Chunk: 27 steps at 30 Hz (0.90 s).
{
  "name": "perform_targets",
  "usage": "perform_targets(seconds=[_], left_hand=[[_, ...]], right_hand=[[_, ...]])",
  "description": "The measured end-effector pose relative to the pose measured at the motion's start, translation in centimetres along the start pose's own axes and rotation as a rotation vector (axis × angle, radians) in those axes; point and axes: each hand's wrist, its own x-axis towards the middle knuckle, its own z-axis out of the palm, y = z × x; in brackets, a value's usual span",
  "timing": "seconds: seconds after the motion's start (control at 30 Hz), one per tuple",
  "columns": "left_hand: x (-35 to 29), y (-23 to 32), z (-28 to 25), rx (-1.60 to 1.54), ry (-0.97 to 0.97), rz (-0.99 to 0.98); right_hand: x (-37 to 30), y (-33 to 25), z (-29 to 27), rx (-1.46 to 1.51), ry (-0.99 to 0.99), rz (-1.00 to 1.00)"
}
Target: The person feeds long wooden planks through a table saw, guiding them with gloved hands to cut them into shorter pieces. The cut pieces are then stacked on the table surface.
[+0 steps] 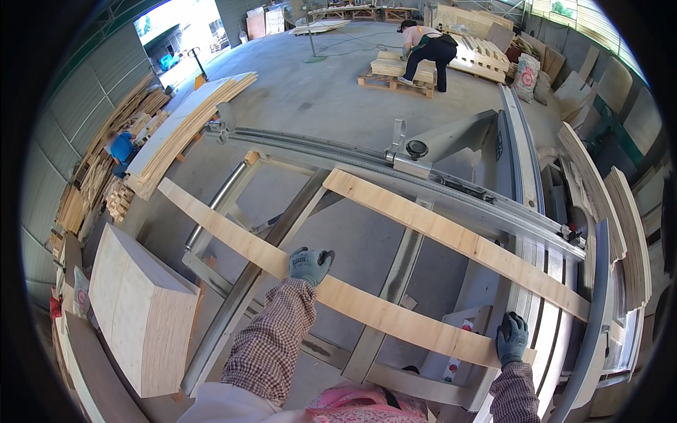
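A long, narrow plywood strip (398, 317) lies across the metal frame (396, 271) of a sliding saw table, its left end reaching past the frame. My left hand (310, 266), in a grey-blue work glove, is closed over the strip left of its middle. At the strip's right end, my right hand (512, 338), gloved alike, grips it by the edge with fingers partly hidden. Farther from me, a second plywood strip (451, 233) rests on the same frame, apart from the first and touched by neither hand.
Beyond the strips runs a metal fence (296, 144) with a black knob (417, 149). Plywood stacks stand at the near left (144, 310) and far left (190, 130). A co-worker (427, 49) bends over a pallet (396, 84); another person (120, 149) is at the left.
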Motion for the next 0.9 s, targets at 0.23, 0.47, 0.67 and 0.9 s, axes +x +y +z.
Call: perform_targets(seconds=[0.23,0.47,0.67,0.9], left_hand=[[0.3,0.3,-0.4,0.027,-0.078,-0.030],[0.2,0.4,-0.6,0.033,-0.074,-0.059],[0.4,0.1,0.1,0.037,-0.064,-0.040],[0.4,-0.5,0.8,0.016,-0.047,-0.024]], right_hand=[[-0.1,0.2,0.1,-0.004,0.000,-0.007],[-0.1,0.1,0.1,-0.018,-0.002,-0.010],[-0.1,0.0,0.0,-0.006,-0.010,0.002],[-0.1,-0.1,-0.1,-0.006,-0.015,0.008]])
